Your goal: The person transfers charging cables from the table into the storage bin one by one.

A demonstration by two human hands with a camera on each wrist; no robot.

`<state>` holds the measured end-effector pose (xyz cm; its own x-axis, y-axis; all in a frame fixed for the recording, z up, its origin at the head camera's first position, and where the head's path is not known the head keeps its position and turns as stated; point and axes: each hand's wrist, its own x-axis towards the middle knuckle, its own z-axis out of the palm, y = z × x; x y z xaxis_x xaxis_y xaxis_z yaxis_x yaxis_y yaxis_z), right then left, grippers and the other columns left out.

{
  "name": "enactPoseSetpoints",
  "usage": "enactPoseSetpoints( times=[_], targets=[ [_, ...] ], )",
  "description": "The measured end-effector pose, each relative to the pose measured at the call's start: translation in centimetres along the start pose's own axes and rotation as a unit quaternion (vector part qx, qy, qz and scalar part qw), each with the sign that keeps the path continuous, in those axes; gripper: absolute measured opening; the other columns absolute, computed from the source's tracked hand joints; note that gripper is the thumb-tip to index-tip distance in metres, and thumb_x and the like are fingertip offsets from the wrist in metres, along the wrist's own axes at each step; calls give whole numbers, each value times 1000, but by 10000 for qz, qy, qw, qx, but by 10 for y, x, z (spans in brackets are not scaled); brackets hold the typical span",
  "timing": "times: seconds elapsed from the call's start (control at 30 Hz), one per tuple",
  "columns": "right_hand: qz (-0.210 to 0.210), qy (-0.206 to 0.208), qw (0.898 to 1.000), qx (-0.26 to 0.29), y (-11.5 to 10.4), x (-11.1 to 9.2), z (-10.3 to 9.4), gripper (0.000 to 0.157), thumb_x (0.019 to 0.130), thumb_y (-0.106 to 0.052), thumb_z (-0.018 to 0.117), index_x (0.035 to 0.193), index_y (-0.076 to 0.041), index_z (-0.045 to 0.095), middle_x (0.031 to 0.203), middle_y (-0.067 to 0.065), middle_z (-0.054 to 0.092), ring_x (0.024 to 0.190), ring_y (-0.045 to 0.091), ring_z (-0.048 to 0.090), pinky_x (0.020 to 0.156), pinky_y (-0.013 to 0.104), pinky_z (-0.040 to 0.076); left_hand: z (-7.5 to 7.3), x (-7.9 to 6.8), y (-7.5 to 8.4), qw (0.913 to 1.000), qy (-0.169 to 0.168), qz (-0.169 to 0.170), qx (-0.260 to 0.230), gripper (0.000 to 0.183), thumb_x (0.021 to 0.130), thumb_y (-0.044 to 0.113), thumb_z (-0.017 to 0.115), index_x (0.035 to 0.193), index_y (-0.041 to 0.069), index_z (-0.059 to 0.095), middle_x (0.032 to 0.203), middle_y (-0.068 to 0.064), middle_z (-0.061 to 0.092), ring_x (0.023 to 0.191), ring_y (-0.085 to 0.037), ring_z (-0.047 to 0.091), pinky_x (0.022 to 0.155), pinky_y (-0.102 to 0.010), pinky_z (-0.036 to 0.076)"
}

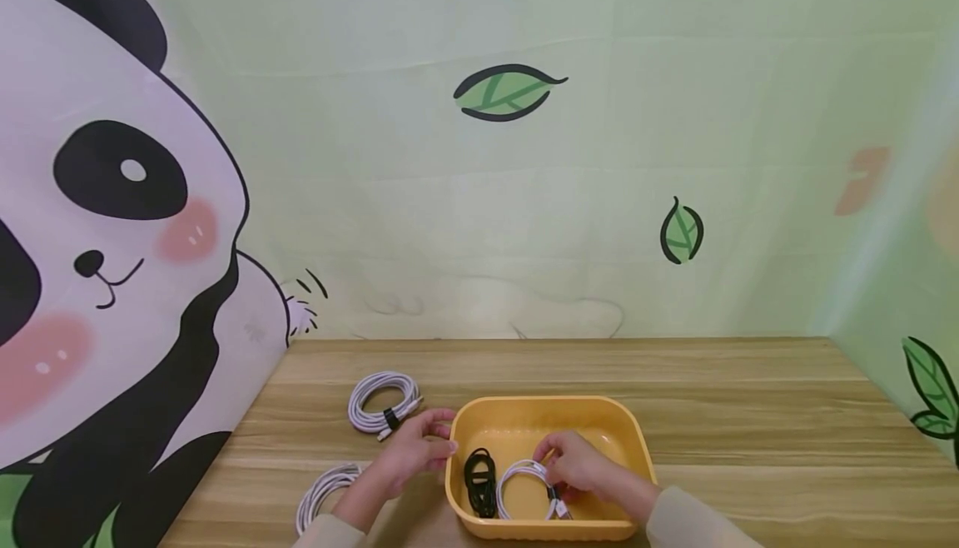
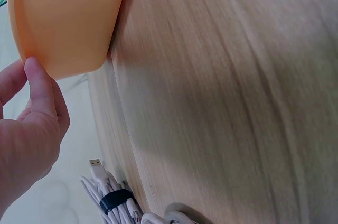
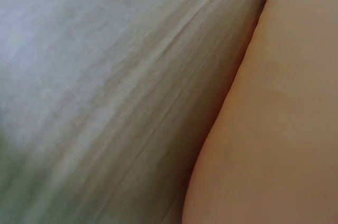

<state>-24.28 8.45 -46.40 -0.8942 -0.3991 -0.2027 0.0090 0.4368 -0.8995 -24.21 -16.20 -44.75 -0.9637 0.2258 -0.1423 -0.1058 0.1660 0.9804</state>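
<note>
In the head view a yellow plastic box stands at the table's front. Inside it, a coiled black cable lies at the left, with a coiled white USB cable beside it. My right hand reaches into the box and pinches the white coil at its right side, near a dark tie; the right wrist view hides this grip. At the box's left rim is my left hand. The left wrist view shows its thumb and finger pinching the rim.
Left of the box are two more coiled white cables: one with a black tie farther back, another close to the left forearm. Behind the wooden table hangs a green backdrop printed with a panda and leaves.
</note>
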Motion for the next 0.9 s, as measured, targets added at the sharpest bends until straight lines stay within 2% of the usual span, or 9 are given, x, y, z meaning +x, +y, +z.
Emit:
enactPoseSetpoints(
  times=[0.3, 0.57, 0.9],
  targets=[
    [-421, 139, 9985, -321, -2, -1, 2, 22, 63, 14, 52, 82, 5, 57, 59, -1, 43, 49, 9, 40, 44, 17, 32, 0, 0, 0, 10000, 15, -8, 12, 50, 77, -3, 58, 124, -6, 40, 96, -14, 49, 73, -11, 53, 67, -28, 52],
    [-358, 176, 9987, -326, -2, -1, 2, 22, 62, 14, 53, 82, 5, 57, 59, -1, 43, 52, 10, 40, 46, 18, 34, 0, 1, -1, 10000, -3, 11, -14, 50, 76, -4, 57, 123, -7, 40, 95, -13, 48, 73, -11, 52, 67, -27, 52],
    [-182, 190, 9997, -10, 1, -5, -9, 26, 65, 9, 50, 90, 6, 57, 66, 4, 46, 49, 11, 42, 43, 17, 34, 0, 1, -1, 10000, -34, -1, -4, 50, 77, -3, 57, 124, -7, 39, 96, -13, 48, 74, -12, 53, 69, -29, 52]
  ],
)
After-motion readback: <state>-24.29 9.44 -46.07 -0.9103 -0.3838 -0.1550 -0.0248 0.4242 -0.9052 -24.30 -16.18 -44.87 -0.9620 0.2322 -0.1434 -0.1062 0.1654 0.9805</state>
